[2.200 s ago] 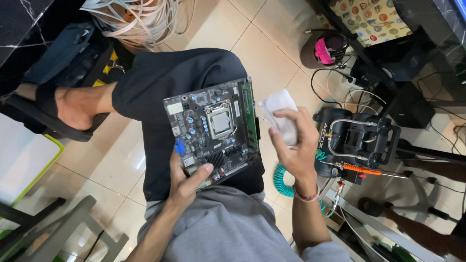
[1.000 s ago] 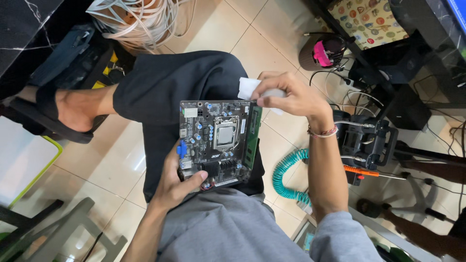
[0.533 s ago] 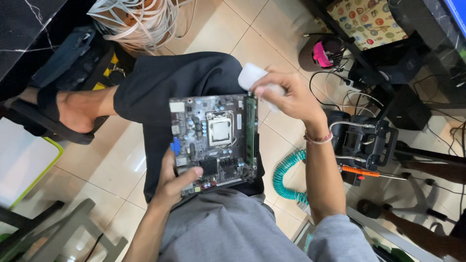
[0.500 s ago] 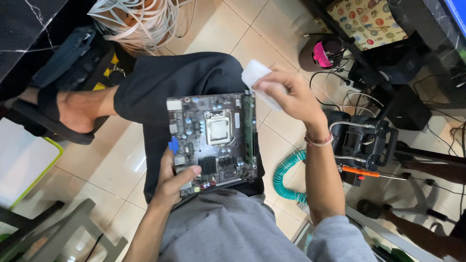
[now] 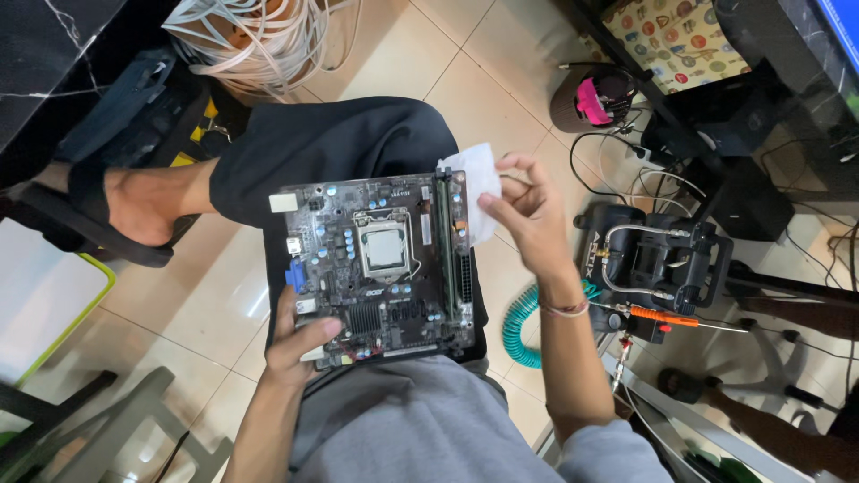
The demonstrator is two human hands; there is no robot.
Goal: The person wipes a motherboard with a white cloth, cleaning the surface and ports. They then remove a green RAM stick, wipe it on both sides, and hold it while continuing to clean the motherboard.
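**Board on the lap, tissue at its edge**

While I watch the head view, the motherboard (image 5: 376, 268) lies on the lap, left hand (image 5: 300, 344) clamped on its near-left corner. My right hand (image 5: 528, 210) pinches a white tissue (image 5: 474, 183) at the board's right edge. It looks stiff, light and fragile; edges are the safe hold. A white square label, possibly a sticker, marks its far-left corner.

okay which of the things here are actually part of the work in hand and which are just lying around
In use:
circuit board, held on the lap by the left hand
white tissue, pinched in the right hand at the board's edge

Lying about:
teal coiled hose
black machine
white cables
pink headphones
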